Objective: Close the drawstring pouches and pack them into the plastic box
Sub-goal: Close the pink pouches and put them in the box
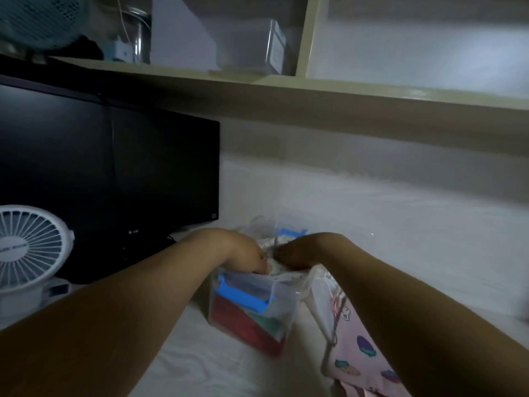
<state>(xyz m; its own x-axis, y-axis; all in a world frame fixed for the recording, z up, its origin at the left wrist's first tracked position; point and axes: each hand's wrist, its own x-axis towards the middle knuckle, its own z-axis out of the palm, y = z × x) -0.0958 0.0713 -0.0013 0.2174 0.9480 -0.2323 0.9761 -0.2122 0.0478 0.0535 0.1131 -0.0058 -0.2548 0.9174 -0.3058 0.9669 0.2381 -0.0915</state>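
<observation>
Clutching a pale pouch [283, 272], left hand [246, 253] and right hand [300, 253] are meeting at the mouth of the clear plastic box [294, 295], a pink pouch [355, 348] lying just beside.

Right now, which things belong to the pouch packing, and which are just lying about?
Job:
box
white pouch at the box's top, with the left hand and right hand on it
red pouch inside the box
pink pouch beside the box

Lying about:
monitor
white fan
shelf
jar
</observation>
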